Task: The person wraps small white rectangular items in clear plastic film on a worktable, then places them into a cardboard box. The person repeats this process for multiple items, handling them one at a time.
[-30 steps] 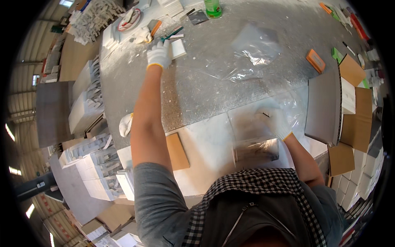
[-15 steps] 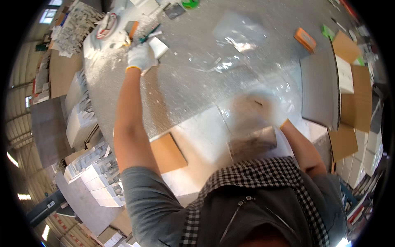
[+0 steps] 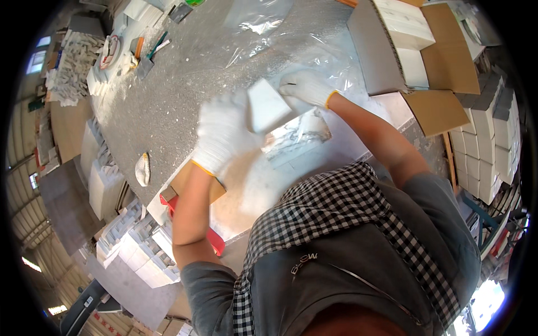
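My left hand (image 3: 224,131), in a white knit glove with a yellow cuff, is blurred by motion and grips a white, flat-faced block (image 3: 268,105). At the block's right side is my right hand (image 3: 308,89), gloved the same way. Its fingers are curled and a thin dark mark shows on it; what they hold, if anything, is hidden. Just below both hands lies a marble-patterned piece (image 3: 300,133), white with grey-brown veins. Under my left wrist sits a brown cardboard piece (image 3: 216,190), partly covered by my arm.
An open carton (image 3: 374,50) with white blocks inside stands at the right. Clear plastic film (image 3: 319,53) lies on the dusty grey table (image 3: 174,101). A crumpled glove (image 3: 143,169) rests at the left, a red object (image 3: 214,242) beside my left forearm. Hand tools (image 3: 158,46) are farther off.
My left hand has come back from the far left with the white block. My right hand has moved up and left beside it. The whole view has shifted, and the marble-patterned piece shows more plainly.
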`<state>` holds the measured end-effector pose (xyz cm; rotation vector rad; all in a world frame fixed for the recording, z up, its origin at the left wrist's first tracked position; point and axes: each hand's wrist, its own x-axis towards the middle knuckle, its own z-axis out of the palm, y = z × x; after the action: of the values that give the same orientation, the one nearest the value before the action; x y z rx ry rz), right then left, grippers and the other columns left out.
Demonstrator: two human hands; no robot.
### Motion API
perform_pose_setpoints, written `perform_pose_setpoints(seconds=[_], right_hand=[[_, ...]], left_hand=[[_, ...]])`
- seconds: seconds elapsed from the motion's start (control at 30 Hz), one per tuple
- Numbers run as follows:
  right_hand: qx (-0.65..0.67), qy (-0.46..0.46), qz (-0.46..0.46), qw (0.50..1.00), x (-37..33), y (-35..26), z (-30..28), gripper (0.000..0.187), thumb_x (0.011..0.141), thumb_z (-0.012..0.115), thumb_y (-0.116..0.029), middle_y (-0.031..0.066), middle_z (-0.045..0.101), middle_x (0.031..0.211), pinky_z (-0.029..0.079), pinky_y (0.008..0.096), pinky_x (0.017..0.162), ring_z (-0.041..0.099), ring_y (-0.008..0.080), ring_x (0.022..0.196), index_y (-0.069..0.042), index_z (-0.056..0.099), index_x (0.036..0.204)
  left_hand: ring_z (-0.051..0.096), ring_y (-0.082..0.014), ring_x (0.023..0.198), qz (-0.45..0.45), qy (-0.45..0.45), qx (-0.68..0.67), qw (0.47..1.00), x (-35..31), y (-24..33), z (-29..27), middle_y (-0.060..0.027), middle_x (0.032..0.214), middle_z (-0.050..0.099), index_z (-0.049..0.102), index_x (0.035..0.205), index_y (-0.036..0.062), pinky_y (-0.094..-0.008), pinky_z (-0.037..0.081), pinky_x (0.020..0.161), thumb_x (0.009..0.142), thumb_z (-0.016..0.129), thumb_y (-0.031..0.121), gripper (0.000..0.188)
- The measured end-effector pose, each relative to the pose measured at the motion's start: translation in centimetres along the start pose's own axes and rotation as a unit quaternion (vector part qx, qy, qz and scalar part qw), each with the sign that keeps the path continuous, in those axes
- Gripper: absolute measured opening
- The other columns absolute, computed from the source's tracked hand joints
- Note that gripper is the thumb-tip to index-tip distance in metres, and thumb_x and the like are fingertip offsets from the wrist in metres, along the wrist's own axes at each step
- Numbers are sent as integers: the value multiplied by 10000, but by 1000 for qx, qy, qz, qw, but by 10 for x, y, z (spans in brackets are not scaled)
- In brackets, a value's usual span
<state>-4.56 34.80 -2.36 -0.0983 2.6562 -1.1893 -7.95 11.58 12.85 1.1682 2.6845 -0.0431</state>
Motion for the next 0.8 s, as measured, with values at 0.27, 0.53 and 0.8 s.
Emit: perform_pose_setpoints(seconds=[0.27,0.53,0.8], right_hand=[[-16,13,32,999,7,-5,13,274,898,614,-358,93,732,1073,516,431,895,671,305,1008,-155,765,1004],[-30,48,-43,997,19,13,21,295,883,635,-357,83,736,1067,524,437,898,678,307,1001,-137,768,1027],[369,-13,31,929,3,-19,-16,223,948,709,-230,13,677,896,489,251,748,585,87,818,-47,736,1072]], left_hand=[[606,-317,1030,-14,-83,-1,996,-19,86,22,-163,1087,637,573,1182,-13,-425,458,861,645,853,548,825],[629,-321,982,-19,-5,26,999,-23,96,42,-159,1056,633,553,1183,20,-425,476,836,651,851,504,778],[512,-433,1327,-202,41,-230,951,-45,72,14,-292,1429,515,336,1531,-42,-453,434,1104,676,890,509,1159]])
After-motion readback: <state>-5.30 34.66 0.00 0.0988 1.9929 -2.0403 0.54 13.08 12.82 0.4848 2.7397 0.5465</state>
